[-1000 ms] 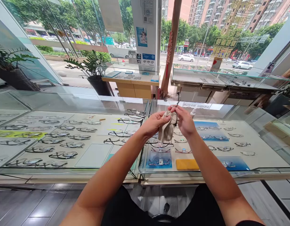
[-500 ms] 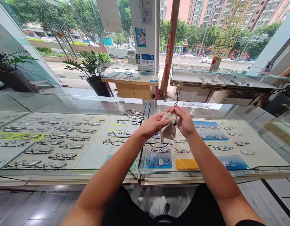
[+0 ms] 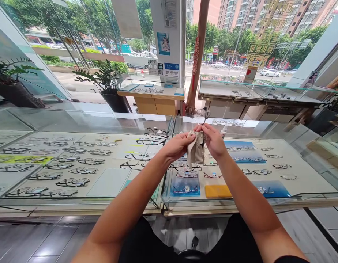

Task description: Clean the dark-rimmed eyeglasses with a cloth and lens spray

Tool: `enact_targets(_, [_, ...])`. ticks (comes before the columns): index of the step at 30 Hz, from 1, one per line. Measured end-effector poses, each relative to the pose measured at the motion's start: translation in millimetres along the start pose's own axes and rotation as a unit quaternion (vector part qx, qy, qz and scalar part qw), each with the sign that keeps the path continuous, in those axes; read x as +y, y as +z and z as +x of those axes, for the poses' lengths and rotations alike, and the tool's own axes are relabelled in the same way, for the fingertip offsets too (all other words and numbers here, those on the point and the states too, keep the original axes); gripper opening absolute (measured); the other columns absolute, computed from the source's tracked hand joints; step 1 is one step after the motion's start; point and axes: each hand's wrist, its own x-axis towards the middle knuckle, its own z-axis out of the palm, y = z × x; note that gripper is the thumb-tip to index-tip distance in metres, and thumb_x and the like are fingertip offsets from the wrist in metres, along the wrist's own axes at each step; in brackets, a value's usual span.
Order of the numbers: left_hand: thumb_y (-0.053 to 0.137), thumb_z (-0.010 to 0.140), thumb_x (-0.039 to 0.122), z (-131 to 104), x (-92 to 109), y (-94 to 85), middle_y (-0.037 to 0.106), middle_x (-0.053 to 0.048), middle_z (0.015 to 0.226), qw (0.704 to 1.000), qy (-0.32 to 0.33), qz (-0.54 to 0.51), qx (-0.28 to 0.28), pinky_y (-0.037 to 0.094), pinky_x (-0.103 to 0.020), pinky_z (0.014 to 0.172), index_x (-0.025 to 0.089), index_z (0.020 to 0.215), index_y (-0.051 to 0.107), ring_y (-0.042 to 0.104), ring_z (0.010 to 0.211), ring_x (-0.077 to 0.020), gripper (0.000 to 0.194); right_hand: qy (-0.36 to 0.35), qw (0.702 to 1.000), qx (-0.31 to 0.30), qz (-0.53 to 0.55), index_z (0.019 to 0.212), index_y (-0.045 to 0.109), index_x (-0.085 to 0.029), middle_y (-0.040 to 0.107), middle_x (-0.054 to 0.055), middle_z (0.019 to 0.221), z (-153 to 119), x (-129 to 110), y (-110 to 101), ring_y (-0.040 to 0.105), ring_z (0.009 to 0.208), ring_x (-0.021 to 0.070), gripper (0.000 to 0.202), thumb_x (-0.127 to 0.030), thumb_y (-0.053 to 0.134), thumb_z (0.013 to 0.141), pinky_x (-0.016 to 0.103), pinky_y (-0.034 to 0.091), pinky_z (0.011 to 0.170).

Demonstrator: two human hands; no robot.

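Both hands meet above the glass display counter in front of me. My left hand [image 3: 180, 146] is closed on a beige cleaning cloth [image 3: 196, 151], with the thumb on top and the cloth hanging down in folds. My right hand [image 3: 214, 141] pinches a pair of eyeglasses [image 3: 201, 116] with a thin dark frame. One lens stands up beyond the fingertips, while the cloth covers the other lens and much of the frame. The fingertips of both hands nearly touch at the middle of the glasses.
Below my hands runs the glass display counter [image 3: 125, 200], with rows of eyeglasses [image 3: 72, 182] inside. A yellow case [image 3: 217, 191] lies in its right section. A small white bottle [image 3: 224, 130] stands behind my right hand. Farther off are a wooden post [image 3: 198, 62] and a potted plant [image 3: 114, 98].
The cloth has shifted over the near lens and now hangs in fuller folds, covering more of the glasses. Both hands stay in almost the same place.
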Motion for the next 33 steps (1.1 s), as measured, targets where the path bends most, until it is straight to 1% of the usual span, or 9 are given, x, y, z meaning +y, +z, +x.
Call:
enact_targets(8, [0.106,0.077,0.040,-1.1,1.9,5.0,0.077,-0.006,0.090,1.000,0.010,-0.022,-0.007,0.054,-0.025,0.083,0.010,0.102,0.083,0.069,0.085,-0.0149,0.045,0.035,0.999,0.007,0.006,0.082,0.078,-0.027,0.077,0.003,0.108,-2.3,0.1,-0.1,0.068,0.099,0.0215,0.033,-0.059,0.084,0.085,0.034,0.055,0.094])
enact_targets(12, [0.104,0.078,0.044,-2.7,2.6,2.7,0.077,-0.008,0.087,1.000,-0.016,0.003,-0.009,0.052,-0.025,0.076,0.009,0.094,0.082,0.068,0.078,-0.0148,0.045,0.035,0.999,0.008,0.000,0.082,0.078,-0.027,0.078,0.004,0.109,-1.6,1.9,-0.7,0.069,0.110,0.0238,0.034,-0.060,0.083,0.085,0.035,0.054,0.102])
enact_targets(15, [0.104,0.079,0.046,-3.8,3.9,0.8,0.077,-0.009,0.088,1.000,-0.013,0.022,-0.016,0.052,-0.026,0.074,0.009,0.096,0.082,0.069,0.078,-0.0160,0.046,0.030,0.999,0.004,-0.009,0.083,0.079,-0.027,0.078,0.004,0.108,-0.6,1.8,-1.8,0.070,0.113,0.0250,0.030,-0.057,0.079,0.088,0.037,0.054,0.104])
enact_targets(18, [0.103,0.079,0.047,-4.6,6.5,-0.4,0.078,-0.009,0.088,0.999,-0.004,0.033,-0.016,0.053,-0.026,0.074,0.009,0.098,0.082,0.070,0.076,-0.0161,0.047,0.040,0.999,-0.027,-0.009,0.097,0.084,-0.027,0.079,0.005,0.109,0.1,-2.1,-5.8,0.070,0.108,0.0261,0.026,-0.048,0.071,0.088,0.040,0.056,0.100])
enact_targets(21, [0.104,0.078,0.046,-5.0,10.5,-1.5,0.080,-0.010,0.089,0.999,0.010,0.030,-0.014,0.056,-0.027,0.077,0.009,0.101,0.083,0.071,0.077,-0.0166,0.049,0.041,0.996,-0.081,-0.025,0.114,0.086,-0.028,0.081,0.005,0.121,0.4,-8.3,-13.9,0.068,0.118,0.0287,0.037,-0.034,0.070,0.080,0.042,0.056,0.099])
enact_targets(23, [0.105,0.077,0.045,-5.1,13.3,-2.5,0.081,-0.011,0.090,0.999,0.018,0.023,-0.014,0.057,-0.028,0.080,0.009,0.102,0.083,0.073,0.079,-0.0171,0.049,0.021,0.993,-0.096,-0.064,0.121,0.084,-0.031,0.080,0.004,0.131,0.6,-11.8,-20.3,0.066,0.127,0.0292,0.043,-0.027,0.075,0.079,0.042,0.055,0.102])
enact_targets(26, [0.106,0.075,0.044,-4.7,16.3,-4.9,0.082,-0.011,0.090,1.000,0.019,0.010,-0.012,0.058,-0.027,0.081,0.009,0.100,0.084,0.074,0.079,-0.0169,0.049,-0.023,0.988,-0.089,-0.122,0.123,0.082,-0.033,0.078,0.004,0.133,0.6,-14.7,-27.6,0.067,0.126,0.0277,0.041,-0.029,0.085,0.083,0.043,0.053,0.106])
enact_targets(29, [0.105,0.076,0.043,-3.6,17.2,-8.2,0.082,-0.013,0.092,1.000,0.016,0.001,-0.019,0.059,-0.028,0.083,0.008,0.101,0.085,0.075,0.080,-0.0180,0.048,-0.068,0.984,-0.078,-0.147,0.117,0.079,-0.033,0.077,0.003,0.126,0.5,-16.1,-30.0,0.067,0.121,0.0264,0.033,-0.035,0.089,0.086,0.043,0.053,0.106])
enact_targets(33, [0.105,0.078,0.043,-2.3,17.0,-11.8,0.083,-0.014,0.094,1.000,0.016,-0.003,-0.024,0.059,-0.028,0.084,0.007,0.101,0.085,0.076,0.082,-0.0188,0.046,-0.118,0.969,-0.076,-0.202,0.101,0.079,-0.031,0.074,0.005,0.124,-0.5,-19.4,-29.8,0.065,0.125,0.0277,0.015,-0.036,0.087,0.089,0.044,0.052,0.107])
